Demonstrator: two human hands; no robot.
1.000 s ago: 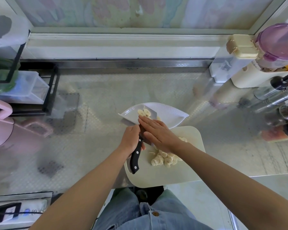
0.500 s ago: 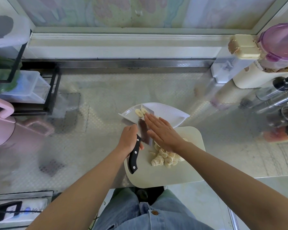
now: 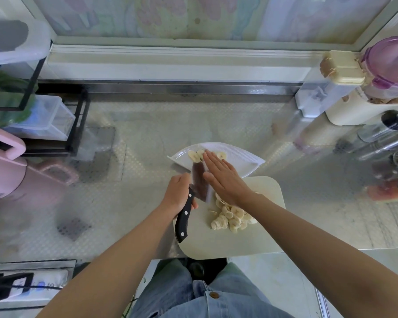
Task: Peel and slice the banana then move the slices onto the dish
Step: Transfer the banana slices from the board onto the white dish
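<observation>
My left hand [image 3: 178, 194] grips the black handle of a broad knife [image 3: 199, 180], whose blade is tilted up with its tip over the white leaf-shaped dish [image 3: 241, 157]. My right hand [image 3: 225, 179] lies flat and open against the blade's right side, fingertips at the dish. A few banana slices [image 3: 195, 155] lie on the dish by the blade tip. A pile of banana slices [image 3: 231, 216] sits on the cream cutting board [image 3: 244, 239], partly under my right wrist.
A pink appliance [image 3: 7, 173] and a black rack with clear boxes [image 3: 41, 120] stand at the left. Containers, a purple-lidded tub [image 3: 391, 63] and bottles [image 3: 386, 138] crowd the right. The metal counter's front edge runs just under the cutting board.
The knife blade has tipped up and slid forward over the dish. My right hand has pushed along it toward the dish, and more slices now lie there.
</observation>
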